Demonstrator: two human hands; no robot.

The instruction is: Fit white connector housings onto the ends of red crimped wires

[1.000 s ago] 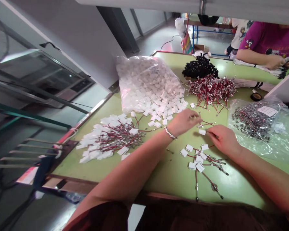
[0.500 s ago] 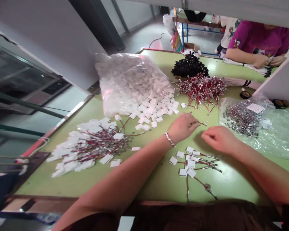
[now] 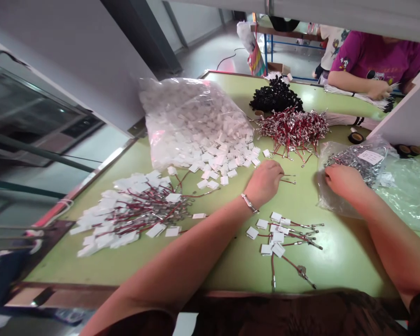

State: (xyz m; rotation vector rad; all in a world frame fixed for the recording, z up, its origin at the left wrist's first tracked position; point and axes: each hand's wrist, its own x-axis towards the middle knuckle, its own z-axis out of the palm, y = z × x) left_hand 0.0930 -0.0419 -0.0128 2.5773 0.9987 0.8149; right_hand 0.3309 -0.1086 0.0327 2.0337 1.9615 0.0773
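My left hand (image 3: 265,181) is closed in a pinch on a short red wire (image 3: 287,178) with metal ends, held just above the green table (image 3: 231,261). My right hand (image 3: 343,181) reaches into the mouth of a clear plastic bag (image 3: 388,186) full of grey metal-tipped wires; its fingertips are hidden among them. A small cluster of red wires with white connector housings (image 3: 280,233) lies in front of me between my arms. Loose white housings (image 3: 227,163) spill from a large clear bag (image 3: 192,116) just left of my left hand.
A big pile of wires with white housings (image 3: 133,210) lies at the left. A heap of red wires (image 3: 294,128) and a black bundle (image 3: 275,95) sit farther back. Another person in a magenta shirt (image 3: 378,56) works at the far right. Tape rolls (image 3: 356,137) lie near a white board.
My right hand has moved right and away from the small cluster, into the bag of grey wires. My left hand stays put, still pinching the red wire.
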